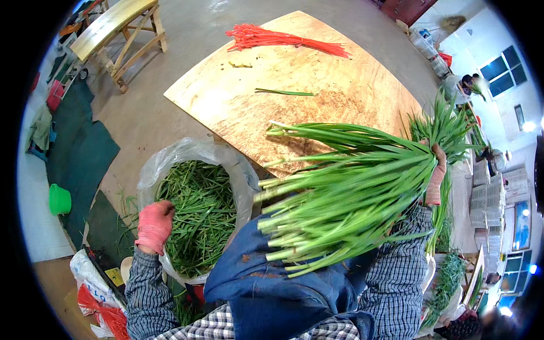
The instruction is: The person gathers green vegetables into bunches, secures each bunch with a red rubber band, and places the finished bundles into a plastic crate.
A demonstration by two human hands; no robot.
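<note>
My right hand (436, 175), in a pale pink glove, grips a large bunch of garlic chives (351, 198) by its leafy end. The pale cut stems fan out to the left, over my lap and the near edge of the wooden table (226, 85). At the left, my left hand (154, 225) in a pink glove is closed in a loose fist at the rim of a clear plastic bag (152, 170). Whatever it may hold is hidden. Loose green leaf trimmings (198, 215) fill the bag.
Red ties (289, 41) and a single green stalk (285, 92) lie on the table. More leafy greens (442, 130) are heaped at its right. A wooden bench (113, 28) stands far left, near a green tub (59, 199). Other people (462, 85) are at the far right.
</note>
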